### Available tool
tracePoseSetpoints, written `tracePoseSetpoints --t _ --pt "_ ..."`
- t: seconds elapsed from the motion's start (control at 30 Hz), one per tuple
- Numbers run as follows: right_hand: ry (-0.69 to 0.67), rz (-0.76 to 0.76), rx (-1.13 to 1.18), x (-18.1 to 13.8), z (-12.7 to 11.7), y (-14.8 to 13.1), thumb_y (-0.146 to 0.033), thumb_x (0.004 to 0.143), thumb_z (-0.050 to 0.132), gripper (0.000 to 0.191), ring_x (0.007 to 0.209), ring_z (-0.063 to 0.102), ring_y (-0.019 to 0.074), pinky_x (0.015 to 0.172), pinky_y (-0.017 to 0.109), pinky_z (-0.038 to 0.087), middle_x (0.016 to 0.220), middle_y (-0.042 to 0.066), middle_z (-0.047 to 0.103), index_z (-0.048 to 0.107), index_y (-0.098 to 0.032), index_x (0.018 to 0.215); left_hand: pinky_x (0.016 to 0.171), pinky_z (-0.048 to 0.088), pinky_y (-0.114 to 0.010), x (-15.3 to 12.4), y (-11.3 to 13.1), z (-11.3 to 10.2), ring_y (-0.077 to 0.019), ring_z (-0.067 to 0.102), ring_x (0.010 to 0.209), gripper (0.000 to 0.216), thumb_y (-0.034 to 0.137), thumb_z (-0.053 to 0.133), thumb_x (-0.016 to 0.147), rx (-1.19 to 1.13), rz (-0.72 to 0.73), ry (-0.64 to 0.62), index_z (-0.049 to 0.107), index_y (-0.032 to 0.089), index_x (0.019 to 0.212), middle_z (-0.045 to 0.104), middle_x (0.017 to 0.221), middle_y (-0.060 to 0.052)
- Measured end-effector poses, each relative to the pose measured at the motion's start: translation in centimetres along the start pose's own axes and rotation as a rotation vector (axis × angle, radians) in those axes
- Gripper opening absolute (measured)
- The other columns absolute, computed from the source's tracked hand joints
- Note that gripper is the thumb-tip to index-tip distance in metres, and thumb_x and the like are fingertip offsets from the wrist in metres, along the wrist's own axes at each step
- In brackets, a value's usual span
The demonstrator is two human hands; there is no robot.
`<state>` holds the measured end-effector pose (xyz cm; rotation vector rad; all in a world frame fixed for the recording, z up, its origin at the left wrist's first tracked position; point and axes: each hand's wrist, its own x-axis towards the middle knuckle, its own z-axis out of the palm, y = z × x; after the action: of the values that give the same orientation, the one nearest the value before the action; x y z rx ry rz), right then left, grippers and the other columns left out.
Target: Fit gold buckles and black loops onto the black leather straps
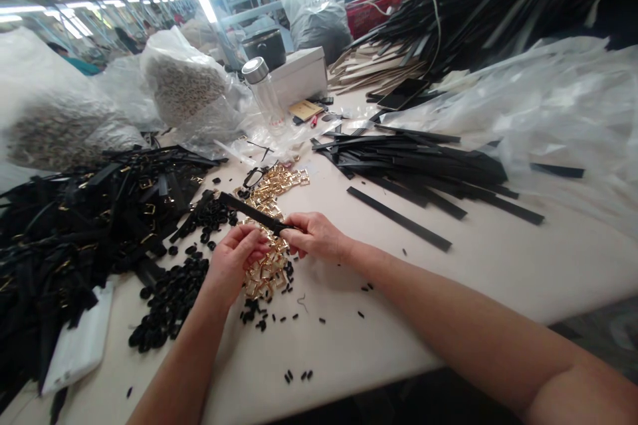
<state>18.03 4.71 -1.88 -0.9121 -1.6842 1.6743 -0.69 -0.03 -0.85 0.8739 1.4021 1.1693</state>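
— black heap of buckled straps (74, 226) on the left crowds the loose loops (169, 299); a nudge from the left hand (233, 260) could mix them.
— is that hand holding anything?
— can't tell; its curled fingers hide the palm. the black strap (252, 212) slants over the gold buckles (282, 179), near end pinched tight in the right hand (315, 236); its free end might snag.
— and further right?
— flat strips (413, 163) overlap, too many to count.

One held strap (252, 212), one bottle (264, 89), perhaps four bags (187, 86)
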Motion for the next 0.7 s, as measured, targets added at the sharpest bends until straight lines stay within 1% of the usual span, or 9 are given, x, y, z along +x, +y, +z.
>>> tracePoseSetpoints --t 0.07,0.13,0.17,0.27,0.37,0.47,0.53,0.63,0.7 --pt "-0.037 0.007 0.01 -0.2 0.1 -0.3 -0.014 0.086 0.052 0.009 0.045 0.051 0.006 0.046 0.017 0.043 0.056 -0.006 0.055 0.061 -0.014 0.085 0.055 0.05 -0.015 0.1 0.1 -0.2 -0.0081 0.064 0.058 0.035 0.036 0.082 0.066 -0.09 -0.043 -0.021 0.07 0.016 0.093 0.071 0.072 -0.001" --pt "-0.095 -0.013 -0.018 -0.3 0.2 -0.4 -0.013 0.085 0.052 0.01 0.046 0.051 0.006 0.047 0.016 0.043 0.057 -0.006 0.054 0.062 -0.014 0.085 0.056 0.051 -0.014 0.1 0.1 -0.2 -0.0069 0.063 0.059 0.037 0.033 0.082 0.067 -0.127 -0.068 -0.081 0.071 0.017 0.098 0.07 0.074 0.0" --pt "-0.121 -0.03 -0.038 -0.4 0.2 -0.4 -0.013 0.085 0.052 0.011 0.048 0.051 0.0061 0.047 0.016 0.043 0.058 -0.006 0.054 0.062 -0.014 0.087 0.058 0.052 -0.015 0.0 0.1 -0.1 -0.0072 0.063 0.061 0.035 0.031 0.081 0.068 -0.132 -0.075 -0.106 0.072 0.016 0.098 0.071 0.076 -0.001" --pt "-0.165 -0.081 -0.091 -0.5 0.3 -0.2 -0.014 0.085 0.053 0.011 0.051 0.054 0.0066 0.049 0.016 0.043 0.061 -0.005 0.055 0.063 -0.014 0.09 0.063 0.054 -0.016 -0.4 0.1 0.0 -0.0095 0.065 0.067 0.024 0.028 0.08 0.067 -0.159 -0.103 -0.139 0.075 0.016 0.087 0.073 0.083 -0.003" --pt "-0.176 -0.067 -0.084 -0.5 0.3 -0.3 -0.015 0.086 0.052 0.011 0.049 0.053 0.0066 0.049 0.016 0.042 0.059 -0.006 0.055 0.063 -0.014 0.088 0.057 0.054 -0.015 -0.7 0.4 0.0 -0.008 0.063 0.059 0.018 0.026 0.08 0.064 -0.281 -0.173 -0.136 0.075 0.018 0.08 0.073 0.078 -0.002" --pt "-0.134 -0.05 -0.08 -0.4 0.4 -0.3 -0.013 0.086 0.051 0.012 0.045 0.05 0.0059 0.048 0.016 0.04 0.055 -0.006 0.054 0.063 -0.013 0.084 0.056 0.054 -0.015 -0.6 0.4 0.2 -0.0075 0.062 0.057 0.017 0.025 0.081 0.062 -0.359 -0.234 -0.149 0.075 0.019 0.077 0.073 0.077 -0.002" --pt "-0.071 -0.077 -0.144 -0.3 0.4 -0.3 -0.011 0.085 0.052 0.012 0.045 0.049 0.0057 0.049 0.016 0.038 0.055 -0.006 0.055 0.063 -0.014 0.084 0.061 0.055 -0.016 -0.5 0.1 0.6 -0.0094 0.065 0.063 0.019 0.026 0.081 0.063 -0.347 -0.208 -0.137 0.076 0.018 0.079 0.075 0.082 -0.003" --pt "0.024 -0.132 -0.274 -0.4 0.5 -0.2 -0.015 0.086 0.053 0.011 0.046 0.049 0.0066 0.05 0.018 0.037 0.056 -0.005 0.057 0.063 -0.015 0.082 0.072 0.055 -0.02 -0.6 -0.3 1.2 -0.0127 0.068 0.075 0.024 0.026 0.083 0.064 -0.261 -0.078 -0.077 0.076 0.017 0.085 0.076 0.087 -0.004" --pt "0.063 -0.153 -0.321 -0.6 0.6 -0.2 -0.02 0.088 0.053 0.015 0.045 0.049 0.0078 0.049 0.019 0.038 0.054 -0.004 0.057 0.061 -0.016 0.076 0.076 0.053 -0.024 -0.9 -0.4 1.7 -0.0141 0.067 0.077 0.026 0.026 0.084 0.064 -0.195 0.001 -0.058 0.077 0.017 0.088 0.076 0.085 -0.004"
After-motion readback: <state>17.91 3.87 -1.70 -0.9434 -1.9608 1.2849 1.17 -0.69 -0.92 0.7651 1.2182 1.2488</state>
